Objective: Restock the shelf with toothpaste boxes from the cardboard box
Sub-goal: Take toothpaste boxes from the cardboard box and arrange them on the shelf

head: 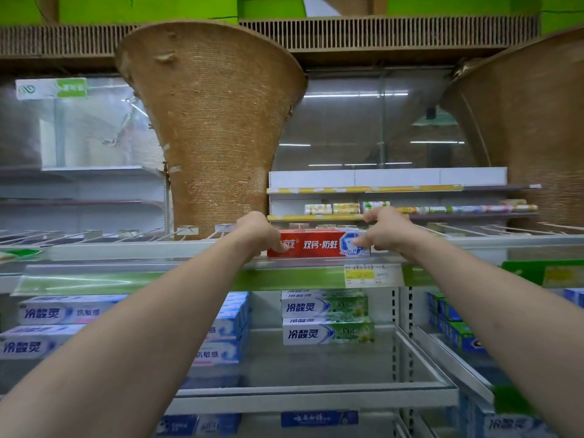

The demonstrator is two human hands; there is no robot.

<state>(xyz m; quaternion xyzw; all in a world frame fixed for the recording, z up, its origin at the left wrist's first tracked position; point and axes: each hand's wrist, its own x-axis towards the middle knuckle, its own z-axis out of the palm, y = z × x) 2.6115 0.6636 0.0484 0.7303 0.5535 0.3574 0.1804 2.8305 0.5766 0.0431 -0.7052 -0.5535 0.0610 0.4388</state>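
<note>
Woven pillar (215, 137) centre-left, packaged rolls (346, 208) right of it

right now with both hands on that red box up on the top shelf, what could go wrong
1. The red toothpaste box sits at the front lip of the top shelf. Released too soon, it may tip forward and fall.
2. The left hand and right hand grip only its ends, arms stretched out, so a slip could skew it against the wire dividers.

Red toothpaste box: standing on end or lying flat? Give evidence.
Lying flat: box rests lengthwise on the shelf, left hand and right hand gripping its ends.
</note>
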